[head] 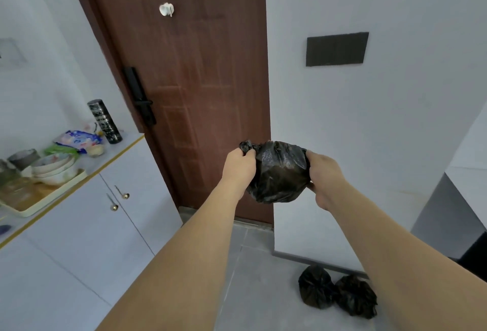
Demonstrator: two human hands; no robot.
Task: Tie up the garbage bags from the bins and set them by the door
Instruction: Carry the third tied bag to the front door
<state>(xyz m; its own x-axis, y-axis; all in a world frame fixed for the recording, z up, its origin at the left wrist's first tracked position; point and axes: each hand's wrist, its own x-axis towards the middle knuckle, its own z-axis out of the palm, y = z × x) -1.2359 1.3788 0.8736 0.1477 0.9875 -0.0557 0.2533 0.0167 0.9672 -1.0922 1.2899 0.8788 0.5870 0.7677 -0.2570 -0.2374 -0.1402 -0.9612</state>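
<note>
Black garbage bag (280, 172) held in air before the brown door (189, 88). Left hand (238, 163) pinches its twisted neck; right hand (325, 172) cups its side. Two tied bags (337, 292) on the floor by the wall. Advice: cinch knot tight, then lower beside them.

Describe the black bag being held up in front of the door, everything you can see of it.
The held bag is a small, rounded bundle of thin, glossy black plastic, crinkled and catching light. It looks full and bunched tight. Its gathered neck sticks out as a twisted knob at the upper left, where the left hand pinches it. The right hand grips its right side. It hangs in the air before the lower edge of the brown door, clear of the floor and touching nothing but the two hands.
</note>
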